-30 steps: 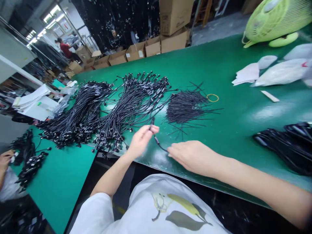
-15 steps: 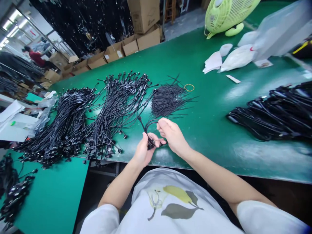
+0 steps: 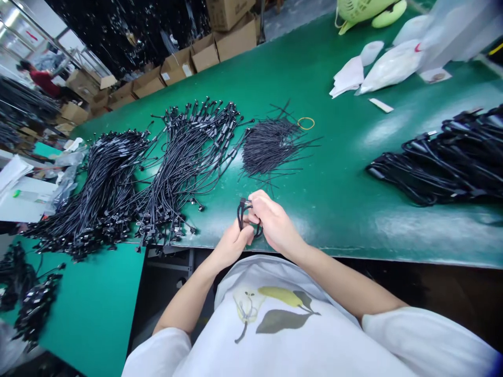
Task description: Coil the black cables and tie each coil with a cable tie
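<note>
A black cable (image 3: 240,213), wound into a small coil with a connector at its top, is held just above the table's near edge. My left hand (image 3: 234,242) closes round the lower part of the coil. At the upper part, my right hand (image 3: 271,220) has its fingers closed on the same cable, close against the left fingers. Beyond my hands lies a pile of short black ties (image 3: 269,146). To the left, a spread bunch of black cables (image 3: 184,162) with connectors at both ends lies beside another such bunch (image 3: 110,183).
A yellow rubber band (image 3: 305,123) lies past the ties. Coiled black cables (image 3: 444,162) are heaped at the right. White bags (image 3: 393,68) and a green fan (image 3: 361,10) stand at the back right. Cardboard boxes (image 3: 204,52) line the far edge; a person in red (image 3: 45,81) sits beyond.
The cable's loop has become tighter, with its connector end now at the top. My right hand has come closer to my left. The view has tilted a little downward.
</note>
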Action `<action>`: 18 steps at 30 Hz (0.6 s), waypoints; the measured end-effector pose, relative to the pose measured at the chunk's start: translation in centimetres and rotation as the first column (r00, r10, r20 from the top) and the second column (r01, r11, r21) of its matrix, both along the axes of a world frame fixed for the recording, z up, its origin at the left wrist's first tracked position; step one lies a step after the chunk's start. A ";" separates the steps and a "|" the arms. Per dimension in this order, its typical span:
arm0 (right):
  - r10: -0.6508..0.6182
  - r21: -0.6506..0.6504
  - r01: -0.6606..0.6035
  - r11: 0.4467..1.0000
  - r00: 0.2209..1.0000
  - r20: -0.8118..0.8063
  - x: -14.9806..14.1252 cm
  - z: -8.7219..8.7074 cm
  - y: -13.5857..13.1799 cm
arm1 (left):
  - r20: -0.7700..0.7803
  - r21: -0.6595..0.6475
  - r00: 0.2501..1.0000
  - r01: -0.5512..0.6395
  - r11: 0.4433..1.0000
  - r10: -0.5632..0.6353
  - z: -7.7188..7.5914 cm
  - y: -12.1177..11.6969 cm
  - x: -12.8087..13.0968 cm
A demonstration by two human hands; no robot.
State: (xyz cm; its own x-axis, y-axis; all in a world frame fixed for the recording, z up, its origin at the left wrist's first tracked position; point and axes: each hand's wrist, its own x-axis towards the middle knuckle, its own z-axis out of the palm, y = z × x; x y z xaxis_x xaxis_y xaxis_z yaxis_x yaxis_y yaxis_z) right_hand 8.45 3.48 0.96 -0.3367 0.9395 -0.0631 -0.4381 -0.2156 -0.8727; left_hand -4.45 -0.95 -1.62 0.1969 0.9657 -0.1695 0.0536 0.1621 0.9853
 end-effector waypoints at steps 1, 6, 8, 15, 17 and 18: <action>0.016 0.001 -0.016 1.000 1.000 -0.012 0.1 0.0 -0.1 | 0.018 -0.012 1.000 0.018 1.000 -0.018 0.1 -0.1 -0.2; 0.175 -0.264 -0.228 0.937 0.962 -0.208 1.6 0.1 1.2 | 0.288 -0.159 0.957 0.023 0.987 0.024 1.0 0.0 -0.8; 0.115 -0.361 -0.212 0.908 0.956 -0.271 2.0 0.1 1.9 | 0.345 -0.224 0.932 -0.033 0.974 0.111 1.2 -0.2 -0.5; 0.120 -0.242 -0.178 0.954 0.964 -0.238 0.9 -0.2 0.9 | 0.185 -0.121 0.982 0.064 0.991 -0.041 -0.2 -0.5 1.4; 0.076 -0.146 -0.105 0.984 0.978 -0.196 0.4 -0.3 0.3 | 0.022 -0.076 0.985 0.175 0.982 -0.174 -0.6 -0.3 1.3; 0.042 -0.089 -0.060 0.994 0.981 -0.191 0.3 -0.3 0.0 | -0.042 -0.087 0.970 0.233 0.969 -0.237 -0.6 -0.3 1.1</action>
